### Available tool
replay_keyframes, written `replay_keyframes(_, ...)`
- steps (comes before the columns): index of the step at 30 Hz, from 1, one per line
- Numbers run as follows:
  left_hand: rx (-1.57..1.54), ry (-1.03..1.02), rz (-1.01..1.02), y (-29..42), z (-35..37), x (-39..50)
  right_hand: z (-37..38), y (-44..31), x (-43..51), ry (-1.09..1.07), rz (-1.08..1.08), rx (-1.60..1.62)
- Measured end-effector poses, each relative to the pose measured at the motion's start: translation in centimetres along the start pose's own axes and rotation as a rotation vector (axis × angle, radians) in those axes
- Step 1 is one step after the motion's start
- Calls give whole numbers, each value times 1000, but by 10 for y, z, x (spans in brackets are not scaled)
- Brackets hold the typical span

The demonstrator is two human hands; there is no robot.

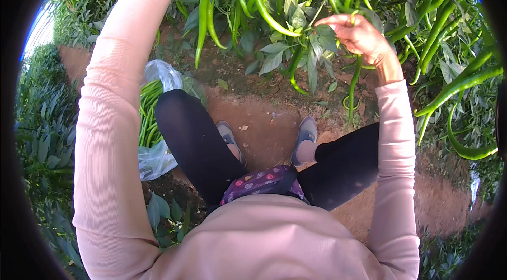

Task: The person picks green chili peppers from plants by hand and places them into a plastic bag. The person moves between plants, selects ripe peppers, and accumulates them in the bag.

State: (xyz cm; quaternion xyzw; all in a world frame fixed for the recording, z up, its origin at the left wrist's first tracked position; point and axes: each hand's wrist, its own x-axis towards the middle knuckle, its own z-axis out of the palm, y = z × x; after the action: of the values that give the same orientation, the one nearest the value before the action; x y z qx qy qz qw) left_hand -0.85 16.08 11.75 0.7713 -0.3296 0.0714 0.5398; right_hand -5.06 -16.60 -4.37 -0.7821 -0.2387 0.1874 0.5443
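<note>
My left hand is out of view past the top edge; only its sleeved arm shows, reaching up among the pepper plants. My right hand [361, 38] is at the upper right with its fingers curled. A light green end of a long green chili pepper [353, 16] pokes out between those fingers. The thumb and fingertips are at the green leaves [326, 34] of a pepper plant. Below the hand hangs another length of green pepper [355, 86]; whether it is the held one is hidden. A pale curved pepper [273, 18] hangs left of the fingertips.
A clear plastic bag [158, 161] of picked green peppers [148, 113] stands beside my left knee. Long peppers [459, 86] hang at the right. Bare soil [261, 129] lies between my shoes. A purple patterned waist pouch [257, 183] is at my lap.
</note>
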Motion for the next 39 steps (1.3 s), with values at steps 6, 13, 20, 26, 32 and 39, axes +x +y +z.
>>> replay_keyframes(6, -20, 16, -10, 3, -1, 3, 77, 43, 20, 192, -232, -102)
replay_keyframes(13, -49, 36, -16, 2, 0, 3, 71, 12, 8, -67, -185, 352)
replay_keyframes(20, -84, 44, -15, -2, 3, 3, 67, 2, -17, -147, -233, 797)
replay_keyframes(26, 2, 109, -106, 4, 9, -2, 62, 10, -36, 39, -178, 986)
replay_keyframes(32, 57, 83, -171, 22, 13, -19, 61, 12, -43, -137, -305, 999)
replay_keyframes(39, -270, -99, -229, 46, 5, -56, 65, 18, -63, -191, -402, 1278)
